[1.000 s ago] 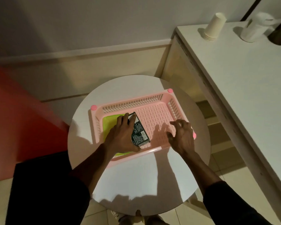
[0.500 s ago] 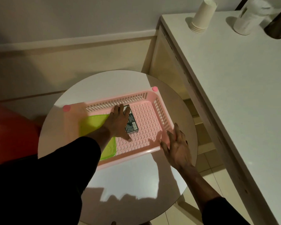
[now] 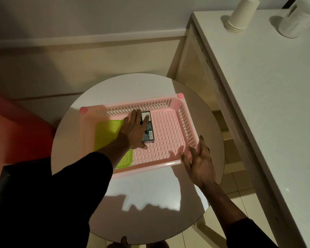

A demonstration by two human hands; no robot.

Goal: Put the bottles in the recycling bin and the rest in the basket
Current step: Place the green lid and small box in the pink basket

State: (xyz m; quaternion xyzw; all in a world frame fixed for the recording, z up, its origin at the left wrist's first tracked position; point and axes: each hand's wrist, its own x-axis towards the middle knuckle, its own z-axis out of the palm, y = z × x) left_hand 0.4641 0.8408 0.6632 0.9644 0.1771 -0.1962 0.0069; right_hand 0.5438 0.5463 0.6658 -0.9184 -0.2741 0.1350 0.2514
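Two items now lie inside the pink basket (image 3: pixel 184 111) on the round bench (image 3: pixel 150 190): a green lid (image 3: pixel 107 130) at its left end and a dark carton (image 3: pixel 148 132) mid-floor. One second earlier the left hand (image 3: pixel 132 131) gripped the carton upright; now the carton lies flat under that hand, fingers spread and loose over it, so this placement appears complete. The right hand (image 3: pixel 200 163) has withdrawn to the basket's near right corner, open, holding nothing. No bottles or recycling bin appear; the sleeve hides part of the lid.
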